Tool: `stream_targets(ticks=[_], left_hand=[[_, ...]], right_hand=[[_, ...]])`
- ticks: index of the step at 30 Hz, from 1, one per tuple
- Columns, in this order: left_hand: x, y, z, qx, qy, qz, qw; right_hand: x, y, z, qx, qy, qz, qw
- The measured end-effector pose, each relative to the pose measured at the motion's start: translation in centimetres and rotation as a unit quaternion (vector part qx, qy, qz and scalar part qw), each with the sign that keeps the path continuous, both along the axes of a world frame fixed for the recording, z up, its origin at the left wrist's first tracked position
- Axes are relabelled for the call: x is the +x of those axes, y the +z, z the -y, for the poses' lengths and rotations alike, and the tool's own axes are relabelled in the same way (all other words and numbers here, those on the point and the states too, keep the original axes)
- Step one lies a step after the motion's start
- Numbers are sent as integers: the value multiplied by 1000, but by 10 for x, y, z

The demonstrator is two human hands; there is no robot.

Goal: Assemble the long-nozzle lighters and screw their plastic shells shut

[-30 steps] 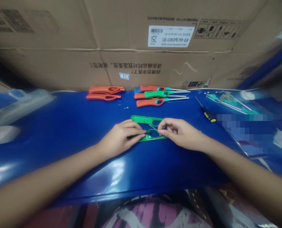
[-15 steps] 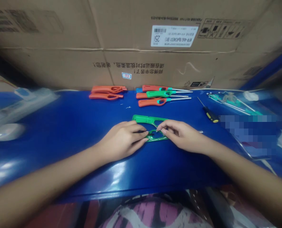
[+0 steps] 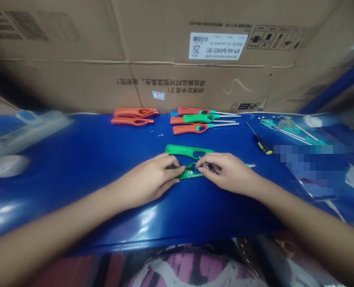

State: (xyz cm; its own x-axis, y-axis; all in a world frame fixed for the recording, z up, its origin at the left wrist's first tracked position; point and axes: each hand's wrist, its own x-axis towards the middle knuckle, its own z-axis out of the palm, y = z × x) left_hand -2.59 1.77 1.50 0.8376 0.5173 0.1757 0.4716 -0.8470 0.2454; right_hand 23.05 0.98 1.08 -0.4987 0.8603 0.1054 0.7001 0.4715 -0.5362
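My left hand (image 3: pixel 157 175) is closed, thumb and fingers pinching the left end of an opened green lighter casing half (image 3: pixel 191 174) on the table. Inside that half are thin wires and small dark parts, mostly covered by my fingers. Over its trigger opening, my right hand (image 3: pixel 229 171) has its thumb and fingertips pinched together; anything between them is too small to make out. A metal tube end (image 3: pixel 251 165) sticks out past my right hand. Just behind lies the other green casing half (image 3: pixel 179 150), its hollow side showing.
Orange lighter casings (image 3: pixel 132 121) and several assembled lighters (image 3: pixel 188 129) lie along the cardboard wall (image 3: pixel 75 79). To the right are a black-and-yellow screwdriver (image 3: pixel 263 144), a bag of rods and teal parts (image 3: pixel 296 133) and a blurred-out device. A white rounded object (image 3: pixel 8 166) sits at left.
My left hand has shifted slightly left along the casing half, its fingers more bent. My right fingertips stay over the trigger opening, and more of the tube end shows.
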Motion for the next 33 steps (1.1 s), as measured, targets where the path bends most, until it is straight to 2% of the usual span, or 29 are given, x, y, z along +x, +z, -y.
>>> stream_targets(ticks=[5,15,20,27,33], left_hand=[[4,2,4,52,-3,-40,998],[5,-2,4,-29,11,32,999],[7,-4,5,-37,3,34,999],[9,-3,4,-43,4,20,999],[9,-1,5,-35,3,-5,999]], right_hand=[[0,-5,2,60,19,1,998],[0,-10,1,82,25,-32,996],[0,-11,-1,65,46,-75,994],[0,-5,-2,48,37,-65,996],[8,3,-6,-59,41,-79,994]])
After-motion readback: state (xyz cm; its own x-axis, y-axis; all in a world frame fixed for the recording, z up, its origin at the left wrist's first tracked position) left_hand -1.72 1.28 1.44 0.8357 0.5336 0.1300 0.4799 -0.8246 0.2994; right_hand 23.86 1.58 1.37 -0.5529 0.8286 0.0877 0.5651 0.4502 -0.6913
